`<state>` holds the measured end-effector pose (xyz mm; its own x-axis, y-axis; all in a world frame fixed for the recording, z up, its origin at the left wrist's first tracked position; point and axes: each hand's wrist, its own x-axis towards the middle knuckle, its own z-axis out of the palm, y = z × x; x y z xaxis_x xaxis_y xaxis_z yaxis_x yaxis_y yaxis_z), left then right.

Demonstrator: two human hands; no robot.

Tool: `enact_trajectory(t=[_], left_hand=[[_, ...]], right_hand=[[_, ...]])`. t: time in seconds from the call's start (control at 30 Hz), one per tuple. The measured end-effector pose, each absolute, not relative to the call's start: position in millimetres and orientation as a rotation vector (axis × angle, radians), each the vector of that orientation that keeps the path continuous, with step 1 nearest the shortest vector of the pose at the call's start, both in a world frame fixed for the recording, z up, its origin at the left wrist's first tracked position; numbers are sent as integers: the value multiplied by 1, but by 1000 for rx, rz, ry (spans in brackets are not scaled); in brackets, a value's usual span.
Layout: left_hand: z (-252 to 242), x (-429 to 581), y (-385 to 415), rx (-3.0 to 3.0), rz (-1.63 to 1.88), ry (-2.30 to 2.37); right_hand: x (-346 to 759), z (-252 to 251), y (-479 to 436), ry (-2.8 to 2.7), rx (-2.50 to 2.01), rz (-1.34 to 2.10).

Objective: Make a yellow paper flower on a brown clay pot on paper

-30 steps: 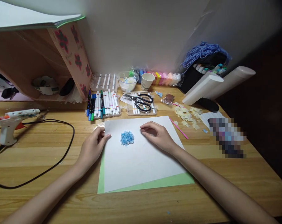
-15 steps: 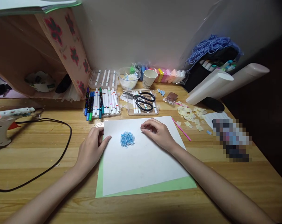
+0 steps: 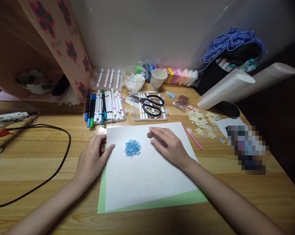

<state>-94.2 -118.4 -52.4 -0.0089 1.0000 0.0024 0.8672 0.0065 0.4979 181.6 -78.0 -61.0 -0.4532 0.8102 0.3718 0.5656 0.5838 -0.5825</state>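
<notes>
A sheet of white paper lies over a green sheet on the wooden table. Toward its left half sits a rough patch of small blue-and-white bits. My left hand is at the left edge of the white paper, its thumb resting on top and its fingers curled at the edge, partly hidden. Over the right half of the paper is my right hand, thumb and fingers apart, with nothing visible between them. Faint small specks lie on the paper beside it.
Behind the paper are scissors, markers, a clear bowl and a paper cup. Pale paper scraps and a pink stick lie right. A glue gun with a looping black cord is left.
The view has shifted slightly. My right hand's fingers have spread a little, widening the gap between thumb and fingers. My left hand stays at the paper's edge.
</notes>
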Motion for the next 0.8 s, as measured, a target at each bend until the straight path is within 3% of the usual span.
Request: enact_trajectory(t=[0.23, 0.8], left_hand=[[-53, -94, -118, 1915, 509, 1945], [-49, -93, -117, 1908, 532, 1916]], right_hand=[[186, -63, -82, -2393, -914, 263], [182, -65, -87, -2447, -997, 328]])
